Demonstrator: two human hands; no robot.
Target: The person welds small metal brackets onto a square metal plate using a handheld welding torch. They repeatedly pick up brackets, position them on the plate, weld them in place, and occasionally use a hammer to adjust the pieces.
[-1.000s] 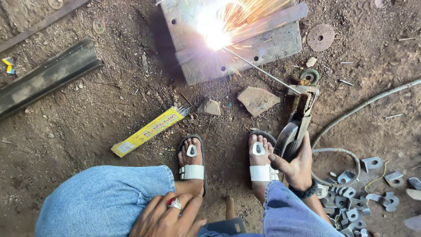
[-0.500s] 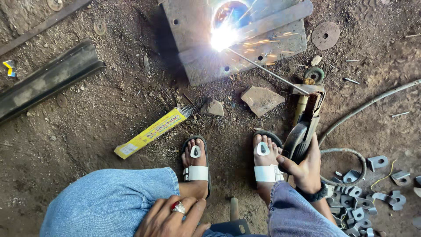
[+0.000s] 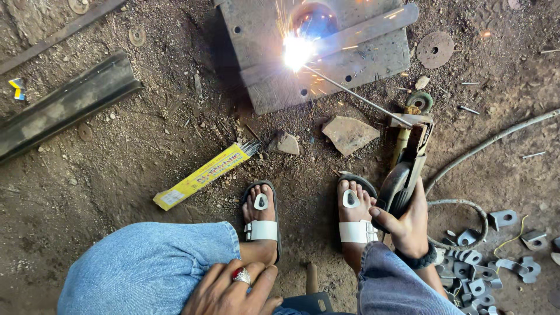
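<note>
Since the earlier picture the bright spark has slid a little along the steel bar [image 3: 350, 44], and your right hand [image 3: 408, 224] has barely shifted. It is wrapped tight around the electrode holder [image 3: 405, 169], and the thin welding rod [image 3: 350, 93] reaches up to the glowing spot [image 3: 297, 51] on the steel plate [image 3: 262, 87]. Your left hand [image 3: 230, 289] lies loose on your knee, holding nothing. You look to be mid-weld; next you need to keep the tip steady and close as the rod burns shorter

Your right hand [image 3: 408, 224] is clenched tight, arm reaching toward twelve o'clock from the five o'clock corner. Your left hand [image 3: 230, 289] rests flat, fingers spread, at six o'clock on your knee.
</note>
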